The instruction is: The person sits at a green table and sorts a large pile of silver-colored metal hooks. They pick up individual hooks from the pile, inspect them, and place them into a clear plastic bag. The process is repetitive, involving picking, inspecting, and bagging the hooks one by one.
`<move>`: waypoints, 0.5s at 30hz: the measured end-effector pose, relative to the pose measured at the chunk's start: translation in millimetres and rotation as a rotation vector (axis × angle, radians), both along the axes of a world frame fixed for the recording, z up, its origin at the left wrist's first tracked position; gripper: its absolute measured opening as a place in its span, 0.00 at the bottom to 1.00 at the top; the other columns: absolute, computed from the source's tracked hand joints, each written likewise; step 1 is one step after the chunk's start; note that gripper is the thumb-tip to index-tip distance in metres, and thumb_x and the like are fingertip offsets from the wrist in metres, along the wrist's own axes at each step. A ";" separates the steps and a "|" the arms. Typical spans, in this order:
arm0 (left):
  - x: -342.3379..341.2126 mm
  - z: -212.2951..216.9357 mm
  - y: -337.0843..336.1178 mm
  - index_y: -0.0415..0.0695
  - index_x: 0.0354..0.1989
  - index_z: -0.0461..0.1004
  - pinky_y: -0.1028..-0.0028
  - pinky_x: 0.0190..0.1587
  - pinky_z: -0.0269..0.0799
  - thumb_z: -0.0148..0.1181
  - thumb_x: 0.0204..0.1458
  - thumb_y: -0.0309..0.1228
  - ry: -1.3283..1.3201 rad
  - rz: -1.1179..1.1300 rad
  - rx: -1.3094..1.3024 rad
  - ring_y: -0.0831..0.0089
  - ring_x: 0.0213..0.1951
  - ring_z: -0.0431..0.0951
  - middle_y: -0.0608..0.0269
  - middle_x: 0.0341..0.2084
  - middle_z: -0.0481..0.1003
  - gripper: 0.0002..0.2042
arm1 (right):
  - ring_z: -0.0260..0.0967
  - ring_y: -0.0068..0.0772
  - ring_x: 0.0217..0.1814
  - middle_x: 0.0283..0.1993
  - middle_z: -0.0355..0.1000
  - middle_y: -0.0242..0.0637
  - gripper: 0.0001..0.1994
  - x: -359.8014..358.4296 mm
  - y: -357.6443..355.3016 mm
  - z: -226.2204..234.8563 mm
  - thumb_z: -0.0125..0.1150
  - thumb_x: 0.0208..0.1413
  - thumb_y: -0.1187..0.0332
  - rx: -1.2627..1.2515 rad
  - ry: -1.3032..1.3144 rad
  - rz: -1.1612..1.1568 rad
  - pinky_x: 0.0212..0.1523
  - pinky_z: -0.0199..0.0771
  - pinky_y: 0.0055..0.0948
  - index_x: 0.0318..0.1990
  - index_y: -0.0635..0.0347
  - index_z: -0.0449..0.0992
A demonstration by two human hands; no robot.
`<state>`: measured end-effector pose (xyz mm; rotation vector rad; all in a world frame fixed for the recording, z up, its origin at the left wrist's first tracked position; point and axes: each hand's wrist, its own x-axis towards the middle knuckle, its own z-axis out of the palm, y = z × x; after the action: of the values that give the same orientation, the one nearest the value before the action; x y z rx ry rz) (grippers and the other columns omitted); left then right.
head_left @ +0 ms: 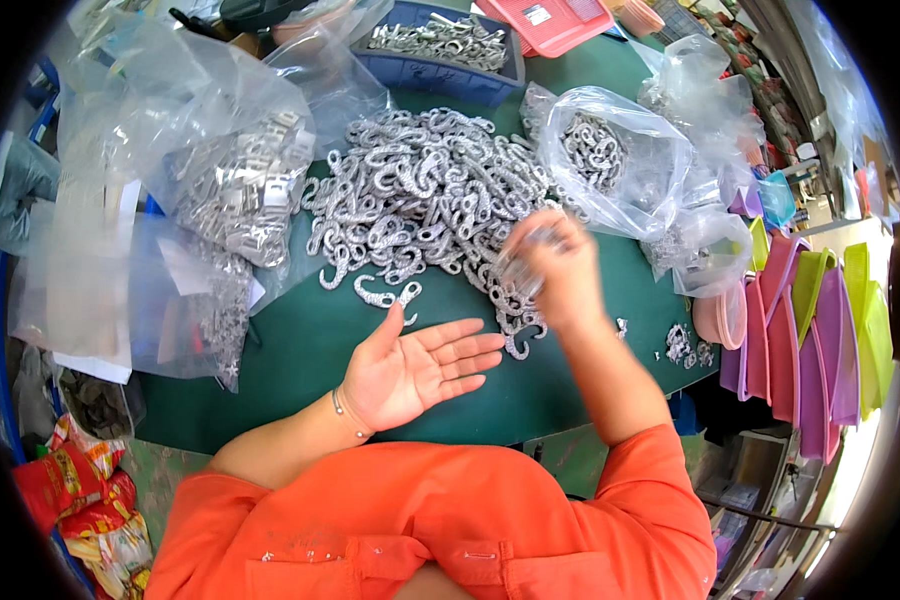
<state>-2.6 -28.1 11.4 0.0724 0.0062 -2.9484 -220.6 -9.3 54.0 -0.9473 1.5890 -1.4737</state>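
Note:
A large heap of silver-grey metal hooks (pixel 430 180), each with an eyelet end, lies on the green tabletop. My left hand (pixel 415 372) is open and palm up in front of the heap, fingers stretched, nothing on the palm. Two loose hooks (pixel 375 293) lie just beyond its thumb. At the heap's right front edge, my right hand (pixel 560 262) is curled and blurred by motion. Silvery hooks smeared by the same motion show at its fingers; how many it grips is hidden.
Clear bags of metal parts (pixel 255 190) stand at the left, and an open clear bag (pixel 620 160) holds more hooks at the right. Behind the heap sits a blue bin (pixel 440 85) of metal pieces. Coloured plastic bins (pixel 790 330) hang beyond the table's right edge.

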 end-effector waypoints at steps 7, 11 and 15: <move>4.0 -2.0 6.9 0.37 0.45 0.69 0.79 0.32 0.67 0.48 0.58 0.37 -0.523 0.234 -0.597 0.78 0.30 0.70 0.59 0.35 0.74 0.15 | 0.71 0.39 0.39 0.39 0.74 0.40 0.08 -77.3 -61.1 47.0 0.57 0.46 0.76 -0.458 1.558 -0.400 0.38 0.70 0.32 0.37 0.62 0.75; 6.3 1.7 -5.4 0.38 0.41 0.70 0.81 0.30 0.65 0.59 0.49 0.27 -0.879 0.572 -1.222 0.81 0.27 0.67 0.60 0.34 0.73 0.11 | 0.68 0.46 0.40 0.34 0.71 0.42 0.11 -14.0 -41.9 13.7 0.60 0.39 0.79 -0.367 1.136 0.324 0.42 0.68 0.36 0.35 0.61 0.76; 8.4 2.0 -59.2 0.38 0.49 0.66 0.65 0.51 0.62 0.60 0.44 0.28 -1.269 1.001 -2.075 0.56 0.47 0.66 0.47 0.47 0.66 0.22 | 0.64 0.38 0.42 0.43 0.68 0.33 0.17 28.6 -29.7 -13.9 0.66 0.38 0.69 -0.213 1.296 0.475 0.44 0.62 0.35 0.39 0.56 0.74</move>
<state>5.8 -87.2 13.4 0.9987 -2.0013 -0.5196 -192.0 -39.0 40.0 -2.5025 1.7639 -0.6210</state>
